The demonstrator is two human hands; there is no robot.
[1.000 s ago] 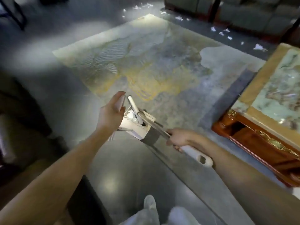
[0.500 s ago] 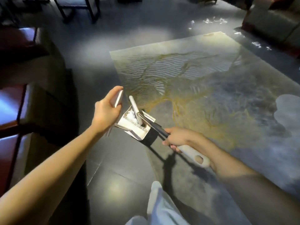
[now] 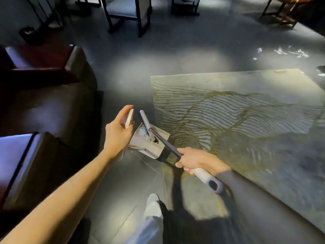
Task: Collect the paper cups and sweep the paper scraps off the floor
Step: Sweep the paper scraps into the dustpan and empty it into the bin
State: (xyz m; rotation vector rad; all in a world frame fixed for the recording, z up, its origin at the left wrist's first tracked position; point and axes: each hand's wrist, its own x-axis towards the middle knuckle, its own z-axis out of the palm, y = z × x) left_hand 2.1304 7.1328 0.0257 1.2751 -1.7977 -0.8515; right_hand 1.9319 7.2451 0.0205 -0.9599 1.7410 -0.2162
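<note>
**A:** What takes up most of the view?

**B:** The dark glossy tiled floor [image 3: 133, 71]. On its right side lies the pale green rectangular rug with gold wavy lines [image 3: 237, 110], and a dark upholstered sofa [image 3: 49, 103] runs along the left.

**A:** And the tools?

**B:** A pale grey plastic dustpan [image 3: 149, 146] sits just beside the rug's left edge. The left hand [image 3: 117, 136] is curled round its flat pale handle, thumb lying up along it. A crumpled white bit lies inside the pan.

**A:** Is the pan touching the floor?

**B:** I cannot tell.

**A:** The other hand?

**B:** The right hand [image 3: 195, 160] is clamped on a dark-shafted broom with a white plastic grip [image 3: 204, 176] — the shaft slants up and left, with its far end in the pan.

**A:** Where are the scraps?

**B:** White paper scraps [image 3: 292, 52] lie scattered on the floor beyond the rug's far right corner — well apart from the pan and both hands.
</note>
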